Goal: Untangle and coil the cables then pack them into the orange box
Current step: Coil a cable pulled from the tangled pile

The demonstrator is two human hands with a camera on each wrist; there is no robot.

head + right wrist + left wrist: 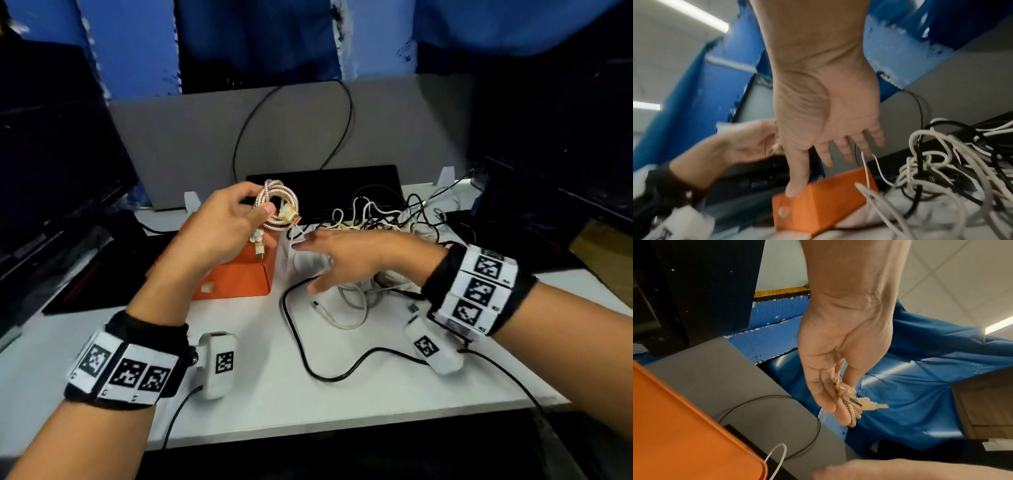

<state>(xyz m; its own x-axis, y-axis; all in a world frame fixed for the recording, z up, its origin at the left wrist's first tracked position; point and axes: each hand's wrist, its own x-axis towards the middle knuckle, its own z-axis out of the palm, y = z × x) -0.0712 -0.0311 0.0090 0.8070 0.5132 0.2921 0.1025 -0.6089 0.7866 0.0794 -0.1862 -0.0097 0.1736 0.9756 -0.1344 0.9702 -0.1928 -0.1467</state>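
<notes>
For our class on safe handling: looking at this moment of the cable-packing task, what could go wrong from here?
1. The left hand pinches the coiled pink cable with nothing tying it; the loops may spring open before reaching the orange box.
2. The right hand, fingers spread, reaches over the tangled cables; pulling one strand might tighten the knots or drag the pile.

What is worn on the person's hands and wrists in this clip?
Both hands, left hand and right hand, are bare, forearms unsleeved. Each wrist carries a black band faced with white square-code tags, a white tagged camera pod and a thin black lead.
</notes>
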